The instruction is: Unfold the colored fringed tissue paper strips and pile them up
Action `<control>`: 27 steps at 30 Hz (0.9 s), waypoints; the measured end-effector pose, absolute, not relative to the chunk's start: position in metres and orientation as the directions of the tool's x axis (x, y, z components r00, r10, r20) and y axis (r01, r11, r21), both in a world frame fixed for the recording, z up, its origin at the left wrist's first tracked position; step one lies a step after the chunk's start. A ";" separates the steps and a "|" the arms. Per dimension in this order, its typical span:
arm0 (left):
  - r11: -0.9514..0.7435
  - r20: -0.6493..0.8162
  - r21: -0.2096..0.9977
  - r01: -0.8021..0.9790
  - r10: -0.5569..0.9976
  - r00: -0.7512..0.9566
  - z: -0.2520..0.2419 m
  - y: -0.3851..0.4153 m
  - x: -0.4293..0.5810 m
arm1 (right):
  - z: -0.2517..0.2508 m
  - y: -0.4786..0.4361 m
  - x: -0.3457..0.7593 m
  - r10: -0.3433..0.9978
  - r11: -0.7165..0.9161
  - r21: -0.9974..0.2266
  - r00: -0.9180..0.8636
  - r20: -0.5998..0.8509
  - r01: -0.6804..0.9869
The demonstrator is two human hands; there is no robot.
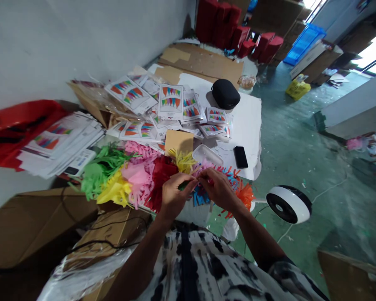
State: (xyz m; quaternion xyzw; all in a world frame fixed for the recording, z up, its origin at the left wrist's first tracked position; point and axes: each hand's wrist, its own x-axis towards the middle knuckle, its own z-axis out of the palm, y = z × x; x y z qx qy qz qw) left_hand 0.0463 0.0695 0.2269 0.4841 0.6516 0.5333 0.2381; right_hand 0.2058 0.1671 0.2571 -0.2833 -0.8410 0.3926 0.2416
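My left hand [175, 196] and my right hand [218, 189] meet at the centre, fingertips pinched close together. Between them is a small green paper piece [184, 185], held by my left hand, with a thin pale strand running towards my right fingers. Directly beneath lie fringed tissue paper tassels [138, 179] in green, yellow, pink, red, blue and orange. A dark red tassel [161, 179] is nearest my left hand, and a blue one [200, 194] sits under my right. Printed bunting packets [171, 102] are spread beyond the tassels.
A white sheet [247, 125] on the table holds a black phone [240, 157], a black pouch [225, 94] and a white plastic lid [207, 155]. Cardboard boxes [34, 225] fill the lower left. A white fan [288, 205] stands at right, above a green floor.
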 end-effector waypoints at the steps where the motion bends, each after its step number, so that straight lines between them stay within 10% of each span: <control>1: -0.014 0.183 0.932 0.363 0.882 -0.435 0.226 0.069 0.047 | 0.256 0.166 0.205 0.682 0.519 -0.804 -0.707 0.186 0.290; 17: 0.051 0.052 0.978 0.203 0.880 -0.472 0.220 0.071 0.049 | 0.244 0.166 0.204 0.775 0.178 -0.978 -0.628 0.070 0.110; 27: 0.029 0.093 0.885 0.465 0.967 -0.238 0.203 0.063 0.049 | 0.231 0.167 0.210 0.793 0.259 -0.910 -0.609 0.009 0.323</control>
